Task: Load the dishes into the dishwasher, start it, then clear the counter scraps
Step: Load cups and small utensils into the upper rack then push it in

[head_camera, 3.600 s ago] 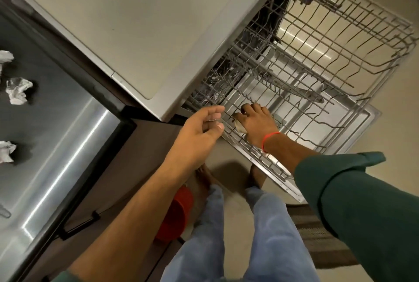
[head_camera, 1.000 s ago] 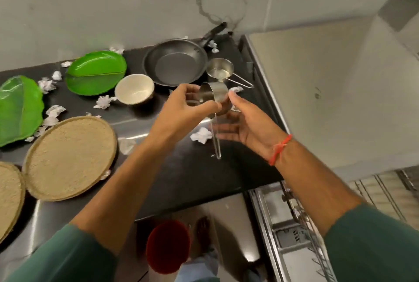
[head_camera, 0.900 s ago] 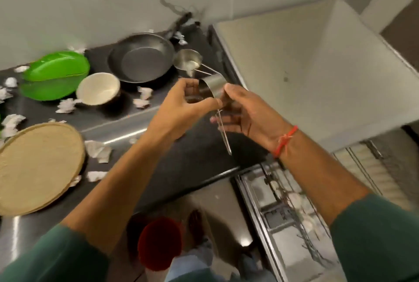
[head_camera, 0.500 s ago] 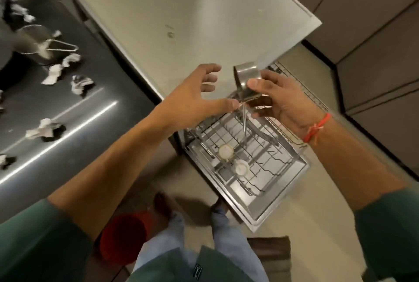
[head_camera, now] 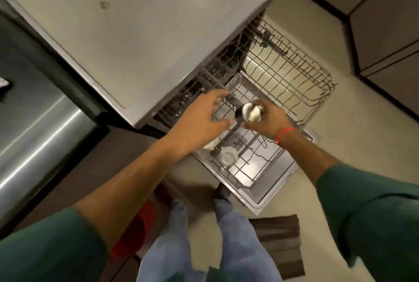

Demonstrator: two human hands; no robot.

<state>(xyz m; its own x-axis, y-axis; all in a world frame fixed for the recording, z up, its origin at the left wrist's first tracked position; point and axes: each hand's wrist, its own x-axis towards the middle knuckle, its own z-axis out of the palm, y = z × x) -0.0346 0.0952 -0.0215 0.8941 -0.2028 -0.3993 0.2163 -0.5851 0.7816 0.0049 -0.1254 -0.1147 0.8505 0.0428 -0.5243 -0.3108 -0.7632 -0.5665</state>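
**Measuring cup held over the pulled-out dishwasher rack**

The right hand (head_camera: 265, 120) grips a small steel measuring cup (head_camera: 246, 112), fingers curled round its bowl, and holds it above the lower rack (head_camera: 283, 145) of the open dishwasher. The cup's bowl looks pale inside, though glare makes it hard to say whether that is reflection or residue. The left hand (head_camera: 201, 120) hovers just beside it over the rack's near-left corner, fingers spread and relaxed, holding nothing.

In the lower rack, near its front-left corner, sits a small white bowl (head_camera: 227, 157) among the tines, with another pale dish (head_camera: 212, 144) partly hidden under the left wrist. The upper rack (head_camera: 294, 70) is drawn out further back. The pale counter (head_camera: 136, 32) overhangs the dishwasher opening. A red bin (head_camera: 133, 234) stands on the floor at the person's left foot, and a brown mat (head_camera: 283, 243) lies by the right.
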